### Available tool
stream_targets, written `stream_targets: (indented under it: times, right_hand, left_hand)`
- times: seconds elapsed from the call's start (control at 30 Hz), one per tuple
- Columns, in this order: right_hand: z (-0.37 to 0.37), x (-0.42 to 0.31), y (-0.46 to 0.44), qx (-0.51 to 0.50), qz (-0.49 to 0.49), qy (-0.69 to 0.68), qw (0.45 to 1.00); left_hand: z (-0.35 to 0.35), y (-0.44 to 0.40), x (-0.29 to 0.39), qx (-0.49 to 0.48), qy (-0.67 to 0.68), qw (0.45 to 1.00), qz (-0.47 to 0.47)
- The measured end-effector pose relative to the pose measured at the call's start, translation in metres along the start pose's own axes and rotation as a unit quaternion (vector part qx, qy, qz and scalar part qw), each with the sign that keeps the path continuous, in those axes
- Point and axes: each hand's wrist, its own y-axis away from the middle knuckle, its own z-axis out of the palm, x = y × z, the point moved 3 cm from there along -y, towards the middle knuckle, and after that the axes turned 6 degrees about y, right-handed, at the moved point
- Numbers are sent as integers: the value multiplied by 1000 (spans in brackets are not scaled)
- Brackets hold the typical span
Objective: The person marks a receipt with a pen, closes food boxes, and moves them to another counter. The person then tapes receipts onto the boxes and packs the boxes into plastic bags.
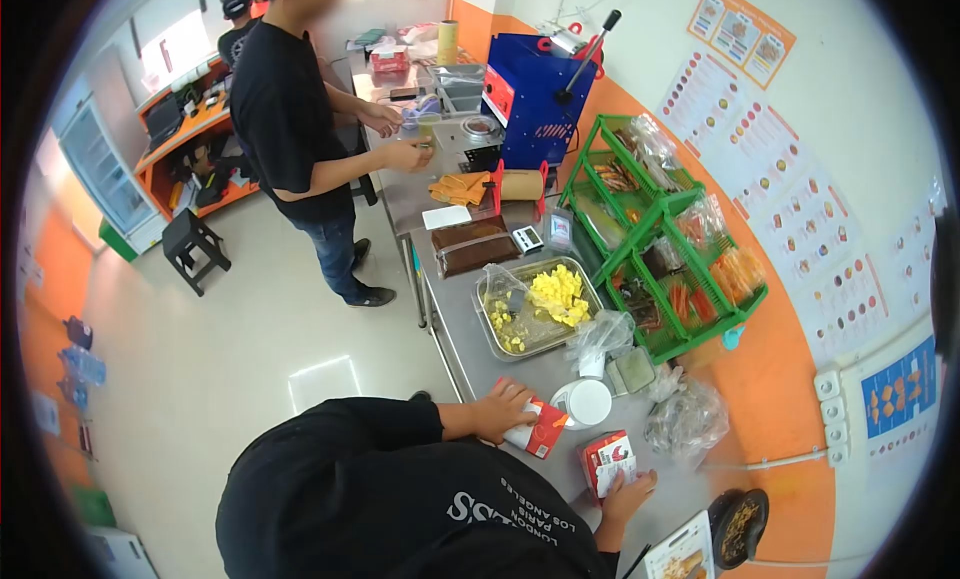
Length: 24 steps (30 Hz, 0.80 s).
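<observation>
One red-and-white carton (546, 437), clasped in the grip of the left hand (505, 411), just beside the round white scale (588, 403) on the counter (540, 375); one second carton (606, 453), nearer the right edge of the work area, touched at its near end by the right hand (629, 495), whose grip cannot be told as closed or loose. Handling note, by judgement: light, even pressure suits thin card, since hard squeezing could crease it, and both cartons are best kept off the scale.
</observation>
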Motion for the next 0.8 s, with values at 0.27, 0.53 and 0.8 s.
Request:
stream_targets:
  times: [0.27, 0.53, 0.8]
  right_hand:
    - [12, 2, 9, -21, -33, 0, 999]
    - [0, -11, 13, -119, -68, 48, 989]
    - [8, -15, -8, -187, -129, 150, 962]
  left_hand:
    - [20, 5, -8, -1, -34, 999, 9]
    - [-14, 3, 10, -103, -68, 985, -116]
    - [-11, 0, 0, -105, -45, 991, -72]
